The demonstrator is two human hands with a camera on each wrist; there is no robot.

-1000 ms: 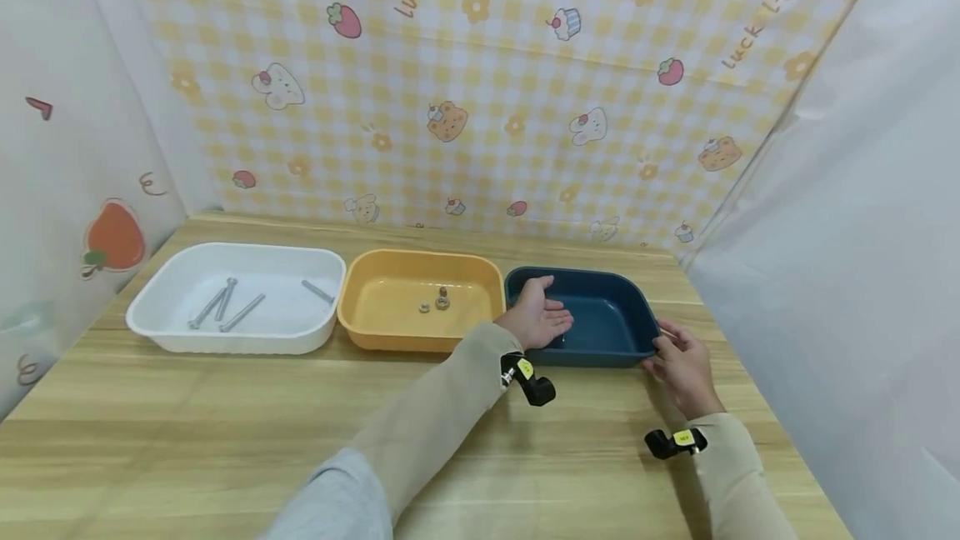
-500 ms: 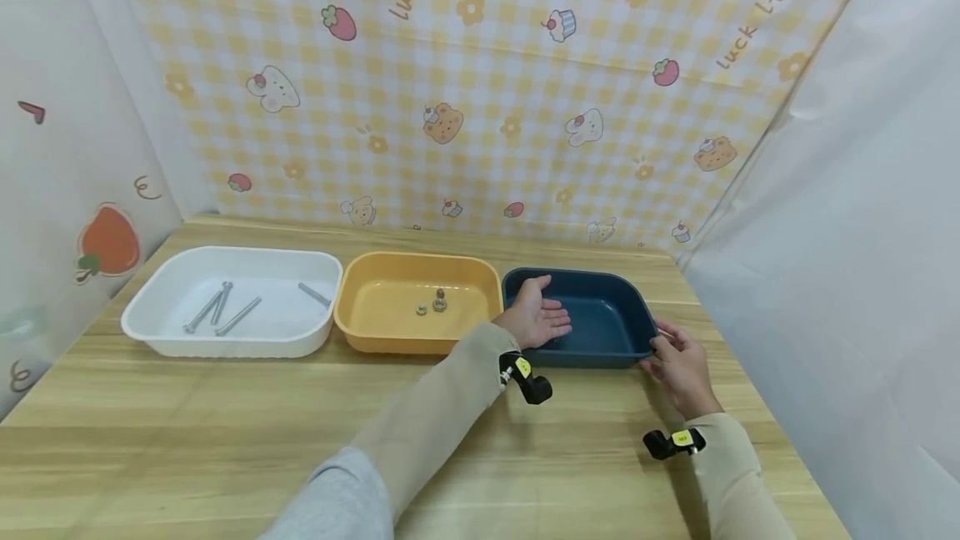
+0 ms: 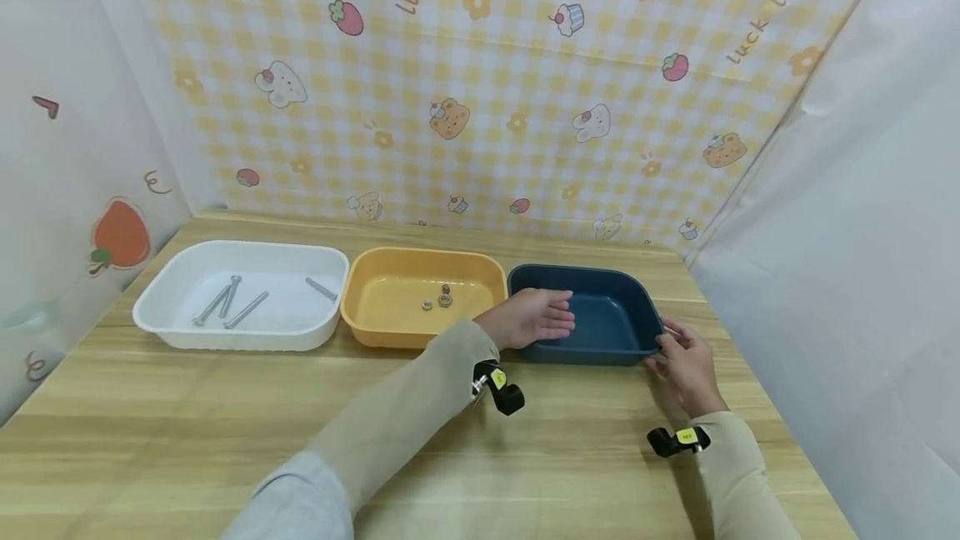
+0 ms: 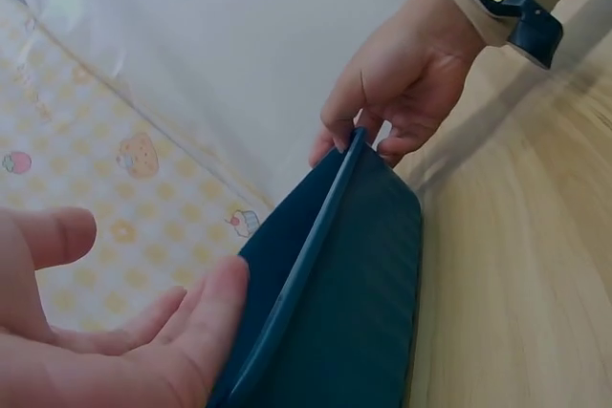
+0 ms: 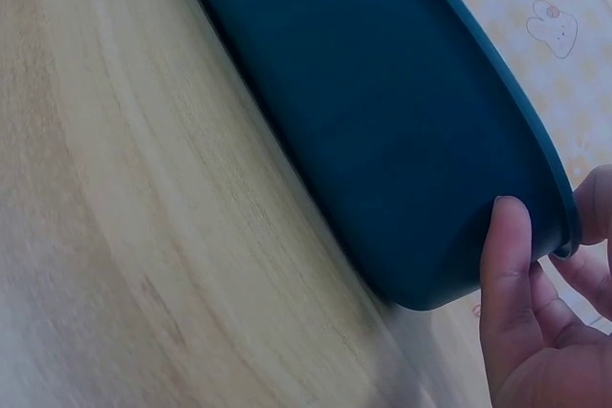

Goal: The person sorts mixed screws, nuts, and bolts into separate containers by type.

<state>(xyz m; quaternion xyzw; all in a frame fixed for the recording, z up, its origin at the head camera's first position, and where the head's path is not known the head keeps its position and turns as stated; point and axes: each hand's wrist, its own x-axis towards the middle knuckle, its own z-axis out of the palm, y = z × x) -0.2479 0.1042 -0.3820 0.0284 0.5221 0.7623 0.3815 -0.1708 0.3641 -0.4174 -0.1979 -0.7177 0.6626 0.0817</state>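
Note:
A dark blue tray (image 3: 600, 323) stands at the right end of a row of trays. My right hand (image 3: 686, 365) holds its front right corner. In the right wrist view the right thumb and fingers (image 5: 510, 246) pinch the corner from outside and over the rim. My left hand (image 3: 528, 317) hovers over the tray's left end, fingers straight and holding nothing. In the left wrist view the left fingers (image 4: 206, 322) are spread beside the blue rim. Part of the tray's left end is hidden behind the left hand.
Left of the blue tray, a yellow tray (image 3: 382, 315) holds several small metal nuts (image 3: 445, 301). Farther left, a white tray (image 3: 172, 290) contains several metal bolts (image 3: 246, 310). All stand on a wooden table (image 3: 420, 440), with a checked cloth (image 3: 405, 73) behind.
My left hand has shifted slightly left, with its thumb lowered toward the fingers. The right hand keeps its hold on the tray's corner. The head view has shifted slightly.

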